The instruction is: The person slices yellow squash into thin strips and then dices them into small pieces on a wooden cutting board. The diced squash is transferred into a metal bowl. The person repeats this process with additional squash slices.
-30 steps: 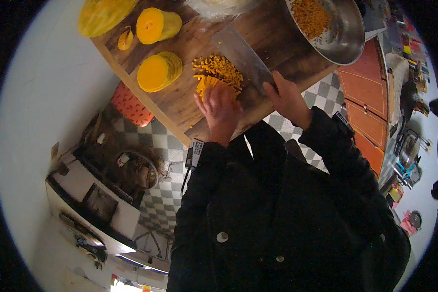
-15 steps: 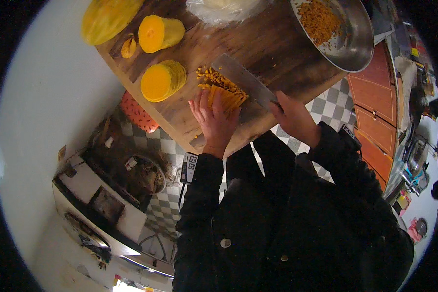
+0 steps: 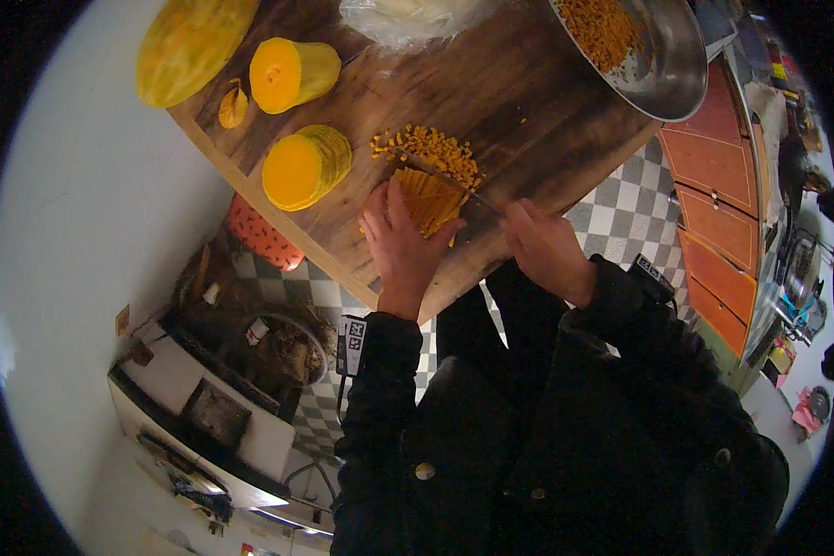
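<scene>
My left hand (image 3: 400,243) rests on a bundle of thin orange pumpkin strips (image 3: 433,196), its fingers along one side and the thumb at the other. In my right hand (image 3: 549,250) is the handle of a cleaver (image 3: 454,183). Its blade stands edge down, seen almost as a thin line, at the far ends of the strips. Beyond the blade lies a heap of small pumpkin dice (image 3: 443,150). To the left is a leaning stack of round pumpkin slices (image 3: 295,173). All this sits on a wooden tabletop (image 3: 528,74).
A cut pumpkin chunk (image 3: 292,76), a curled scrap (image 3: 233,107) and a large yellow-green pumpkin piece (image 3: 195,48) lie at the far left. A clear plastic bag (image 3: 408,18) is at the back. At the far right stands a metal bowl (image 3: 675,79) with chopped orange bits.
The cleaver has turned from showing its flat side to edge down against the strips. The dice now lie more spread out. Both hands sit slightly lower in view.
</scene>
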A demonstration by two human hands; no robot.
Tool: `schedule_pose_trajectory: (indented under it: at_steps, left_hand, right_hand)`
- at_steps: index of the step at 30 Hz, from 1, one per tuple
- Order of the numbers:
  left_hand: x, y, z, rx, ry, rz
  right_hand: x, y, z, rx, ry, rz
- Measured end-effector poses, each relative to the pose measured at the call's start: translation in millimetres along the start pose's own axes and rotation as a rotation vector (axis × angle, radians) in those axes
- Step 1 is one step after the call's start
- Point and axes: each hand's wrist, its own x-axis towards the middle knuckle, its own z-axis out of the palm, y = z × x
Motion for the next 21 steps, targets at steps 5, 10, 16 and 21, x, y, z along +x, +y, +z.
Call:
schedule_pose_trajectory:
  at_steps: [5, 10, 16, 21]
  left_hand:
    - [5.1, -8.8, 2.4, -0.138, 0.077, 0.093]
    - [2.1, -17.6, 8.4, -0.157, 0.026, 0.162]
    - [-6.0, -16.9, 11.9, -0.076, 0.097, 0.142]
    - [-5.2, -4.9, 15.7, -0.134, -0.015, 0.185]
  right_hand:
    - [2.5, -1.4, -13.7, 0.024, 0.003, 0.049]
    - [2.9, -0.7, -18.1, 0.087, 0.005, 0.061]
    - [1.6, -3.2, -20.8, -0.016, -0.062, 0.033]
    - [3.6, -13.1, -33.9, -0.143, -0.186, -0.023]
